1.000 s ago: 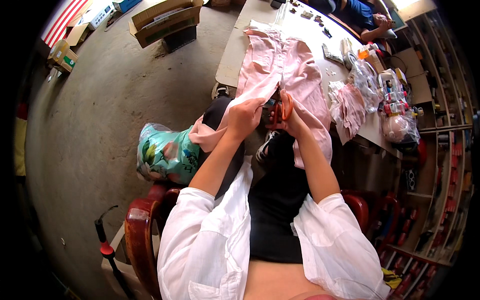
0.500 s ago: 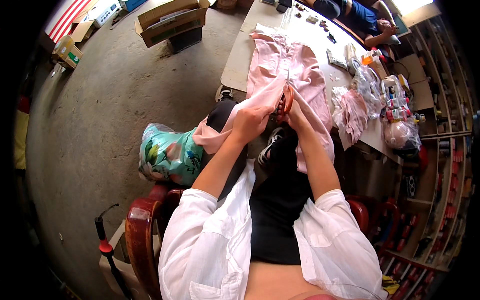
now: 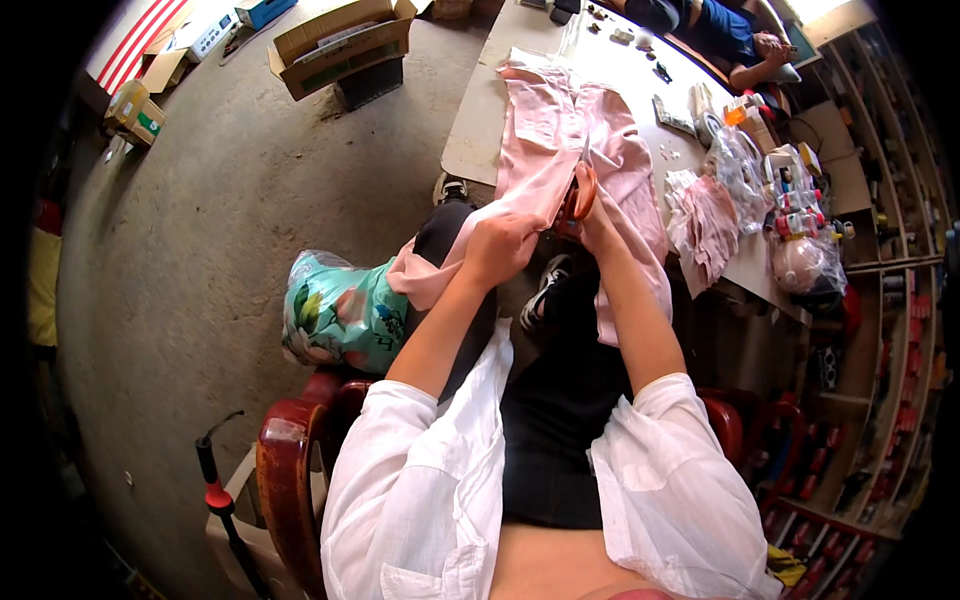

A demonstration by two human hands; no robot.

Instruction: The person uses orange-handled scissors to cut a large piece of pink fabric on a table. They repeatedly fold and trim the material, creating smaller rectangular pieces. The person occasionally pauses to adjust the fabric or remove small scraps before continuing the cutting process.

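Note:
Pink trousers (image 3: 535, 120) lie over the table's near edge and hang down onto my left leg. My left hand (image 3: 505, 240) is closed on the pink cloth, pulling it taut. My right hand (image 3: 592, 222) is closed on orange-handled scissors (image 3: 581, 187), whose blades are at the split between the two halves of the cloth, mostly hidden by it. A heap of pink and white fabric (image 3: 705, 220) lies on the table to the right.
A green floral bag (image 3: 340, 315) sits left of my leg. Plastic bags and bottles (image 3: 800, 225) crowd the white table's (image 3: 470, 130) right side. A person (image 3: 725, 40) lies beyond it. Shelving (image 3: 890, 300) lines the right; cardboard boxes (image 3: 340, 55) stand back left.
The table and cloth sit lower in the picture than a second ago. My right hand and the scissors have moved slightly up along the cloth, and my left hand stays on it.

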